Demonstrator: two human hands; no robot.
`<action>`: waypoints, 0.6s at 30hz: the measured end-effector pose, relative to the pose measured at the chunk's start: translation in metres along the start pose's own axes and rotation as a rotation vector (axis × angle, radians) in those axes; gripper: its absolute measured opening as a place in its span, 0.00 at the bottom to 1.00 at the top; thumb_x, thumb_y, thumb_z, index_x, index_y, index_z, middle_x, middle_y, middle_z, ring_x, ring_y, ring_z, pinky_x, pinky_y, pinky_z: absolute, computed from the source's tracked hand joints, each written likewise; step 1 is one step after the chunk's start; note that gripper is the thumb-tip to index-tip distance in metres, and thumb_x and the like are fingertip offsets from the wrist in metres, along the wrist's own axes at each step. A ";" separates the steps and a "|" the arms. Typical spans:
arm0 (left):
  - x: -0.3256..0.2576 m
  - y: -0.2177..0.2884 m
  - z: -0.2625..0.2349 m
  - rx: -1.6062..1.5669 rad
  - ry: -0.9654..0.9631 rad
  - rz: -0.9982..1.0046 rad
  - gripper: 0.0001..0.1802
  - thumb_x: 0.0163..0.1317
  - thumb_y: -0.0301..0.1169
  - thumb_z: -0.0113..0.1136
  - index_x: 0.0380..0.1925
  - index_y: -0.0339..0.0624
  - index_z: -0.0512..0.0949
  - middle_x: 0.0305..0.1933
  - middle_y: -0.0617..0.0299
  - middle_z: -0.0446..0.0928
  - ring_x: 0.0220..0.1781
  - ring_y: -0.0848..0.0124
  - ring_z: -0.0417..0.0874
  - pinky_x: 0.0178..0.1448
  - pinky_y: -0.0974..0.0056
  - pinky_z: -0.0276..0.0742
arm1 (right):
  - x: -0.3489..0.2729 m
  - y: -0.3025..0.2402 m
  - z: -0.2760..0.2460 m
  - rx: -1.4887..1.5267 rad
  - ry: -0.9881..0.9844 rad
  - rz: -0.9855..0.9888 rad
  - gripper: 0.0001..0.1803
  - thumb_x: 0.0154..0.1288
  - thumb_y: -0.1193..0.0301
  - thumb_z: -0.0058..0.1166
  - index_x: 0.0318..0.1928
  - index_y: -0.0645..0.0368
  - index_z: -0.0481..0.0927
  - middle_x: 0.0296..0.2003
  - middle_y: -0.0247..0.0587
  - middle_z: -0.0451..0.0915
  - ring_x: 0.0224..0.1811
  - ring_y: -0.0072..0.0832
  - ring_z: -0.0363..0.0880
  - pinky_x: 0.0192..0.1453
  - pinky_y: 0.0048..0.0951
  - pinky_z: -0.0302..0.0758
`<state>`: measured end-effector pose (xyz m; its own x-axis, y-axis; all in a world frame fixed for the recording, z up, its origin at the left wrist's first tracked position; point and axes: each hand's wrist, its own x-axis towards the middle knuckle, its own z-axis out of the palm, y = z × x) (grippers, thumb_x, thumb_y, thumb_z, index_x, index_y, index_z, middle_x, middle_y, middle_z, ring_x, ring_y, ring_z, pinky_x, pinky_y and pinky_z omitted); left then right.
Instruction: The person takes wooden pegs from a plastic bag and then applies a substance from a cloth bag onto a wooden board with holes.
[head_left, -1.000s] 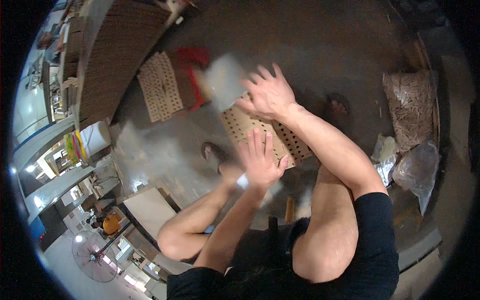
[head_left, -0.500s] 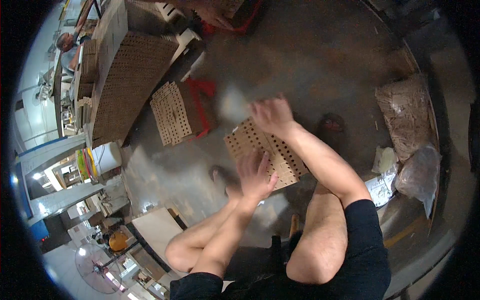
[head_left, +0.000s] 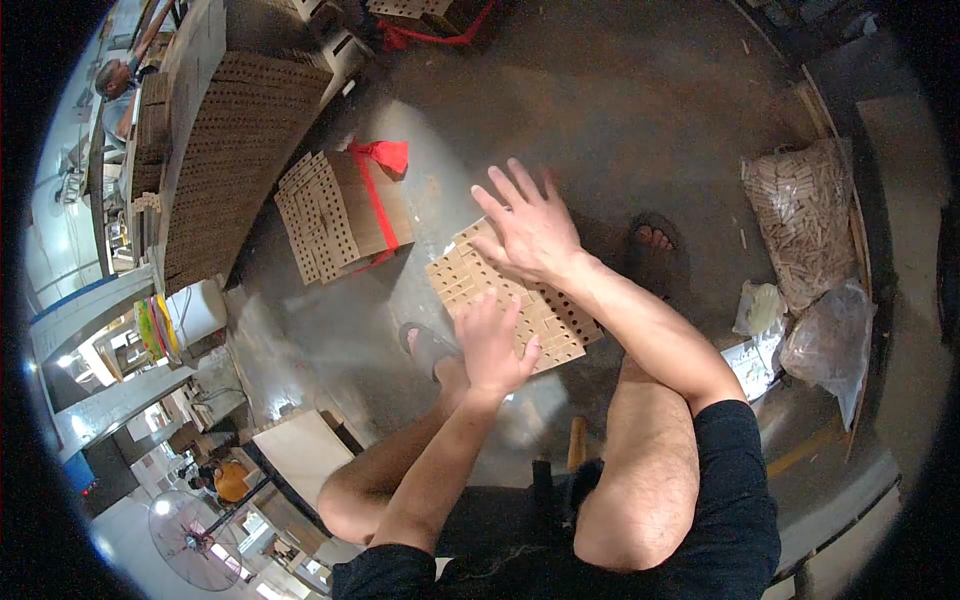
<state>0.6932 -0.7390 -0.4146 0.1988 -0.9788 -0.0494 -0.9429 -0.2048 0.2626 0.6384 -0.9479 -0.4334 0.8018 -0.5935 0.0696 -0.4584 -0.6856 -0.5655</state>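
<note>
I see a glossy grey concrete floor (head_left: 620,110) catching glare, a long bench (head_left: 190,110) at left, and a pedestal fan (head_left: 190,540) below it.

tan hole-dotted board (head_left: 545,310); brown bundle (head_left: 340,210), red ribbon (head_left: 380,195)

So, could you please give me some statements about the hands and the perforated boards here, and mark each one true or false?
1. Both hands rest on the perforated wooden board on the floor. True: the left hand is on its near edge and the right hand on its far corner.
2. The right hand is closed in a fist. False: its fingers are spread flat.
3. A red ribbon is tied around the stack of boards. True.
4. The sack of wooden pieces lies at the person's left. False: it lies at the right.
</note>
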 end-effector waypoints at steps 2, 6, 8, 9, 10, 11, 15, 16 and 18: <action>-0.001 0.004 -0.002 0.028 -0.026 -0.007 0.37 0.55 0.48 0.62 0.66 0.49 0.70 0.71 0.43 0.61 0.72 0.45 0.59 0.75 0.36 0.48 | 0.000 0.007 -0.003 0.011 0.055 0.166 0.34 0.71 0.45 0.47 0.71 0.46 0.67 0.74 0.48 0.60 0.78 0.53 0.52 0.78 0.68 0.44; 0.014 0.032 -0.013 0.008 -0.314 -0.110 0.39 0.58 0.47 0.60 0.70 0.50 0.66 0.74 0.44 0.57 0.76 0.44 0.54 0.78 0.37 0.46 | -0.018 0.091 -0.038 -0.133 0.213 0.456 0.33 0.71 0.45 0.47 0.70 0.48 0.68 0.72 0.48 0.64 0.76 0.51 0.56 0.75 0.68 0.49; 0.001 0.013 -0.001 0.054 -0.152 -0.022 0.38 0.60 0.49 0.58 0.70 0.49 0.65 0.75 0.44 0.57 0.76 0.44 0.54 0.79 0.39 0.44 | -0.038 0.110 -0.033 -0.155 0.254 0.563 0.32 0.71 0.47 0.50 0.68 0.50 0.70 0.70 0.49 0.66 0.75 0.50 0.58 0.75 0.65 0.50; -0.001 0.005 0.002 0.057 -0.101 0.005 0.38 0.61 0.50 0.56 0.70 0.48 0.65 0.75 0.44 0.57 0.77 0.45 0.54 0.79 0.39 0.44 | -0.051 0.123 -0.031 -0.117 0.301 0.600 0.31 0.70 0.49 0.52 0.66 0.52 0.71 0.68 0.49 0.69 0.74 0.49 0.59 0.75 0.63 0.52; -0.004 -0.002 -0.001 0.081 -0.045 0.014 0.38 0.62 0.50 0.55 0.70 0.47 0.64 0.75 0.44 0.57 0.77 0.45 0.53 0.79 0.39 0.43 | -0.069 0.128 -0.027 -0.160 0.310 0.650 0.31 0.70 0.49 0.52 0.66 0.52 0.71 0.68 0.49 0.69 0.74 0.49 0.59 0.75 0.63 0.52; -0.007 -0.006 -0.003 0.058 -0.054 0.048 0.38 0.62 0.50 0.55 0.70 0.47 0.64 0.75 0.44 0.57 0.77 0.45 0.53 0.79 0.39 0.43 | -0.085 0.123 -0.019 -0.085 0.381 0.623 0.29 0.69 0.53 0.56 0.64 0.54 0.73 0.66 0.49 0.71 0.72 0.49 0.63 0.74 0.59 0.56; -0.003 0.014 0.009 0.112 0.014 0.060 0.37 0.64 0.48 0.52 0.71 0.43 0.63 0.76 0.43 0.57 0.78 0.46 0.54 0.79 0.39 0.43 | -0.198 0.146 -0.003 0.148 0.657 0.747 0.24 0.63 0.67 0.63 0.59 0.58 0.76 0.59 0.50 0.76 0.63 0.48 0.73 0.67 0.44 0.69; -0.002 0.019 0.012 0.098 0.016 0.072 0.37 0.64 0.47 0.53 0.71 0.42 0.62 0.76 0.43 0.56 0.78 0.46 0.54 0.79 0.38 0.44 | -0.231 0.157 0.003 0.165 0.739 0.804 0.24 0.62 0.69 0.63 0.59 0.59 0.77 0.57 0.50 0.77 0.61 0.48 0.75 0.66 0.43 0.71; -0.002 0.020 0.013 0.095 0.003 0.071 0.37 0.65 0.46 0.53 0.71 0.42 0.62 0.76 0.43 0.56 0.78 0.46 0.54 0.79 0.38 0.43 | -0.276 0.159 -0.013 0.091 0.723 0.923 0.24 0.61 0.72 0.63 0.59 0.58 0.77 0.57 0.50 0.78 0.61 0.48 0.74 0.66 0.43 0.70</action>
<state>0.6703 -0.7411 -0.4214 0.1311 -0.9909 -0.0309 -0.9756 -0.1345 0.1733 0.3393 -0.8984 -0.5315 -0.2374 -0.9707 0.0365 -0.6991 0.1446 -0.7003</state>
